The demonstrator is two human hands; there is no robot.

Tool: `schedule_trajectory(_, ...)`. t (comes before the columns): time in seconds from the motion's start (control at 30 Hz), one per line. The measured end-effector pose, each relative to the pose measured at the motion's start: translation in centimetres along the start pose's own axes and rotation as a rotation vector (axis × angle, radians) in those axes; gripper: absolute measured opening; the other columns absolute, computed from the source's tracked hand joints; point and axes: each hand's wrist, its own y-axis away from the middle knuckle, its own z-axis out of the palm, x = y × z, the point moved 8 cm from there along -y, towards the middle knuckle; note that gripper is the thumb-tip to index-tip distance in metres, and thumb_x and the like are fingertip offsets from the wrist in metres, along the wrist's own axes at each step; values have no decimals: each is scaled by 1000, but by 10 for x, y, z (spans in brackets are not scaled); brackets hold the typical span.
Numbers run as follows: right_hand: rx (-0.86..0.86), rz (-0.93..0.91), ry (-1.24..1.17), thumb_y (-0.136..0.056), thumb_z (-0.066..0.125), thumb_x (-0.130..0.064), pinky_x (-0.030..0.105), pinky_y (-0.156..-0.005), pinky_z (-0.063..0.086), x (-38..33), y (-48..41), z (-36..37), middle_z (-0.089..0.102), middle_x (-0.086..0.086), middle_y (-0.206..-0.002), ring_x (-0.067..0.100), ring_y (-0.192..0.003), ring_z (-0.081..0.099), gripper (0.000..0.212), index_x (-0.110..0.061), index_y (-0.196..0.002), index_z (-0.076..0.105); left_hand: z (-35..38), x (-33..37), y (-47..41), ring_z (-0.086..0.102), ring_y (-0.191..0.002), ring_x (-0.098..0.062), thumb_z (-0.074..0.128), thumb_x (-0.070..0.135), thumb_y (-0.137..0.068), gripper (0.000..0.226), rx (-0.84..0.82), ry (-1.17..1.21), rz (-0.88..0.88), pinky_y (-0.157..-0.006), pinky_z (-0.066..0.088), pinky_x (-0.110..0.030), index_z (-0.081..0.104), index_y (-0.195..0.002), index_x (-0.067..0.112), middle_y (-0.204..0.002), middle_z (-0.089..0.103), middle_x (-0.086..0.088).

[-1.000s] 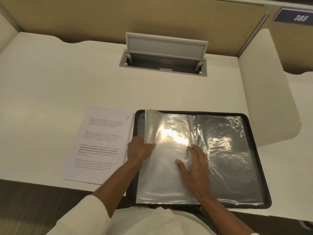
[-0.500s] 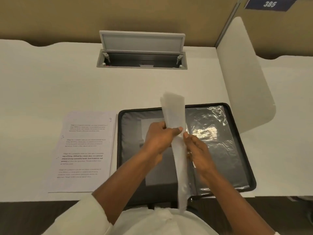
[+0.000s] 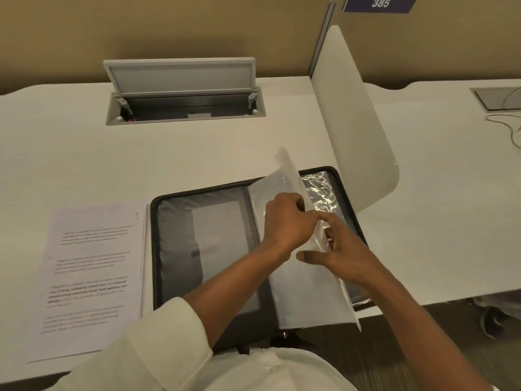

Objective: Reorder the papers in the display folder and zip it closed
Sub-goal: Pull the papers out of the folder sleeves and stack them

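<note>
Open black display folder (image 3: 174,249) on white desk (image 3: 197,153), left hand (image 3: 287,221) and right hand (image 3: 335,249) holding raised plastic sleeves (image 3: 304,292), printed papers (image 3: 93,272) lying just left

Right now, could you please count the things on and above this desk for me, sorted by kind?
Folder: 1
Paper stack: 1
Sleeve bundle: 1
Hands: 2, left hand and right hand
Open cable box: 1
Total: 6
</note>
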Motion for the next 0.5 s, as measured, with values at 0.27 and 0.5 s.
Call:
schedule_trajectory(0.27,21,79,15,-107,55,-13,31,-93,53,56,-41,-35,68,-9,-120,17,-115,66,31,-27,-133,63,52,-12,-20,73,-102,-17,74,65,-90,67,19,-101,118,-92,59,-42,57,-135,19,-130,66,5)
schedule_trajectory(0.5,42,214,-122,-96,67,-10,41,-88,59,120,-70,-44,75,4,-109,23,-97,71,23,-25,-113,72,51,-68,-33,38,-149,-35,63,63,-96,65,133,-635,370,-114,42,-53,60,-132,8,-157,46,-17)
